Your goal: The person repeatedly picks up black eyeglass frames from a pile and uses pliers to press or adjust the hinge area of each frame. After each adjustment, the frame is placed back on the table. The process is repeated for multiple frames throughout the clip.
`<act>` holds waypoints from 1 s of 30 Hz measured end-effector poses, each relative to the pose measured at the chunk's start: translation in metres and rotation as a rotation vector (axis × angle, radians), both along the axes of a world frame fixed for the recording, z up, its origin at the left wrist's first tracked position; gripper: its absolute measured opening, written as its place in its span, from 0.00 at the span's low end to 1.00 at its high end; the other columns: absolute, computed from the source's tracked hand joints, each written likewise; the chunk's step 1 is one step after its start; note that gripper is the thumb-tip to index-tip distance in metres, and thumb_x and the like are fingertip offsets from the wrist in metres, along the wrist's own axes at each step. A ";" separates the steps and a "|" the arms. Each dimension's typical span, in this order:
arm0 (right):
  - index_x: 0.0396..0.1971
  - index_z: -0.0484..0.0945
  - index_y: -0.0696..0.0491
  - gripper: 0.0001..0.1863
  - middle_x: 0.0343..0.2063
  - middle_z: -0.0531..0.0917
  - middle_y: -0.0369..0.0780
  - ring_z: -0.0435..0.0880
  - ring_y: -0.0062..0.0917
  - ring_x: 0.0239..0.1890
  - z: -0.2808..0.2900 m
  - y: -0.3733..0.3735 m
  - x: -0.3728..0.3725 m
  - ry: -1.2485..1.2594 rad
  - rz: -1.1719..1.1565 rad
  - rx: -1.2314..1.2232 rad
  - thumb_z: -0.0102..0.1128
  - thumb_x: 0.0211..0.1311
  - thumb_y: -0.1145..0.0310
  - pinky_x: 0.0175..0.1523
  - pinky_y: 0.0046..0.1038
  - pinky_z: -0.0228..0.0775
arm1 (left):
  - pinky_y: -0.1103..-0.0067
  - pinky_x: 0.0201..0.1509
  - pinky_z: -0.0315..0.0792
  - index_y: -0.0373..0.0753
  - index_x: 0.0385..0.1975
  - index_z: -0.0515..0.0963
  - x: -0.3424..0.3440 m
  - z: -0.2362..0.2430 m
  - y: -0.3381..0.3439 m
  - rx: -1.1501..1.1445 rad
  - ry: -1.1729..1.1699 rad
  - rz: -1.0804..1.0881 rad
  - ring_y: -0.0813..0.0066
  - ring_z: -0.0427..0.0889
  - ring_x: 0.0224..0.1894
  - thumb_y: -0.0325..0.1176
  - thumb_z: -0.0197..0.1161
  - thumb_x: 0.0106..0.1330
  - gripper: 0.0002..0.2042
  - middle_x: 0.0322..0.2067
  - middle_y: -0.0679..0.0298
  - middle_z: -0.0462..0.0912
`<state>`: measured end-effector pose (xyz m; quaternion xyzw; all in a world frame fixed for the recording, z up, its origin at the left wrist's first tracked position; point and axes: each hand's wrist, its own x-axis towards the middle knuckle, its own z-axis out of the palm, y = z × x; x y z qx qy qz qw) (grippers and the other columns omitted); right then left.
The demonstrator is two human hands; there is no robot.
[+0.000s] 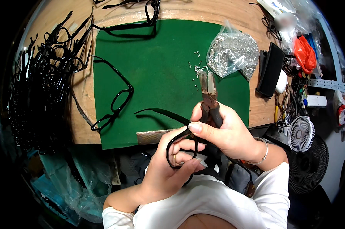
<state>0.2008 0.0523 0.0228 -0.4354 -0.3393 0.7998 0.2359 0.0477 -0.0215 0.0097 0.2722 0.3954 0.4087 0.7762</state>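
Note:
My left hand (159, 173) is closed around the rim of a black eyeglass frame (168, 150), just past the mat's near edge. One temple of that frame reaches out to the left over the green mat (157, 72). In my right hand (233, 131) are pliers (209, 100) with dark handles, their jaws apart and pointing away from me. The right thumb and forefinger also touch the frame at the temple's hinge end. Beyond the plier jaws lie several tiny silvery metal pieces (198, 70). Next to them sits a clear plastic bag (233, 51) full of similar pieces.
A large heap of black eyeglass frames (46, 91) covers the left side. One frame (121, 101) rests on the mat's left part, another (142, 24) at its far edge. On the right are a black phone-like case (271, 70), cables and a white fan (301, 133).

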 end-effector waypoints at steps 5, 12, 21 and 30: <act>0.32 0.68 0.55 0.11 0.24 0.71 0.31 0.68 0.11 0.28 0.002 0.004 0.003 -0.017 0.065 -0.016 0.58 0.56 0.66 0.33 0.15 0.63 | 0.82 0.37 0.73 0.36 0.56 0.50 -0.011 0.006 0.004 -0.063 -0.106 -0.033 0.73 0.79 0.34 0.13 0.49 0.56 0.27 0.43 0.52 0.71; 0.34 0.70 0.61 0.18 0.21 0.75 0.44 0.75 0.25 0.25 0.008 0.009 0.040 -0.358 0.674 0.361 0.50 0.59 0.58 0.31 0.26 0.66 | 0.78 0.33 0.75 0.33 0.52 0.58 -0.029 0.007 -0.001 -0.134 -0.113 -0.031 0.68 0.79 0.30 0.12 0.50 0.53 0.24 0.38 0.51 0.74; 0.37 0.68 0.64 0.21 0.19 0.75 0.49 0.76 0.37 0.23 0.023 0.021 0.022 -0.285 0.890 0.338 0.46 0.61 0.57 0.30 0.32 0.67 | 0.79 0.36 0.74 0.31 0.52 0.59 -0.031 0.002 -0.005 -0.100 -0.149 -0.099 0.69 0.79 0.32 0.13 0.50 0.54 0.23 0.40 0.52 0.73; 0.22 0.69 0.63 0.18 0.15 0.75 0.51 0.77 0.43 0.21 0.012 0.004 0.022 -0.662 0.827 0.685 0.53 0.56 0.60 0.28 0.35 0.69 | 0.82 0.33 0.72 0.32 0.51 0.59 -0.018 0.006 -0.004 -0.121 -0.047 -0.058 0.73 0.79 0.30 0.14 0.49 0.56 0.21 0.40 0.53 0.74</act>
